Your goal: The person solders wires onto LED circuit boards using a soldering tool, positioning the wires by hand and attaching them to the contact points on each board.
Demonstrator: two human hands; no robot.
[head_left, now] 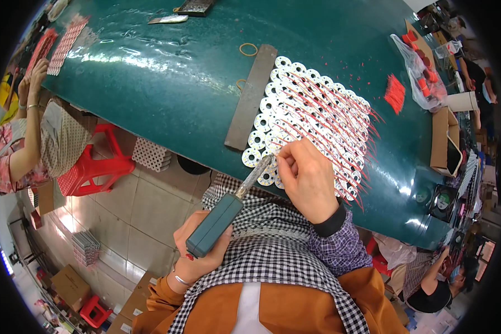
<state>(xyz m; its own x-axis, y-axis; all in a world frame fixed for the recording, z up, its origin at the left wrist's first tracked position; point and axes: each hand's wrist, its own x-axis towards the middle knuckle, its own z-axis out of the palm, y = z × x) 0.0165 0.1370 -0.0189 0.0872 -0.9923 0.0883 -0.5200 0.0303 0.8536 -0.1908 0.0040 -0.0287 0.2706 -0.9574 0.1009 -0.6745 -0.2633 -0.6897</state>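
My left hand [190, 269] is wrapped round the dark green handle of a soldering iron [215, 224]. The iron slants up and to the right, its tip by the near left part of a panel of round white circuit boards [268, 106]. Right beside that tip, my right hand [310, 179] is closed in a pinch over the boards. What lies between its fingertips is too small to make out. Many thin red wires [324, 120] fan across the panel toward its right side. A flat grey bar [251, 96] lies along the panel's left edge.
Two rubber bands lie left of the bar on the green table [167, 106]. To the right are a bundle of short red wires [394, 93], a plastic bag [423, 83] with red spools and a cardboard box [445, 142]. Co-workers sit at left and lower right; a red stool [97, 167] stands left.
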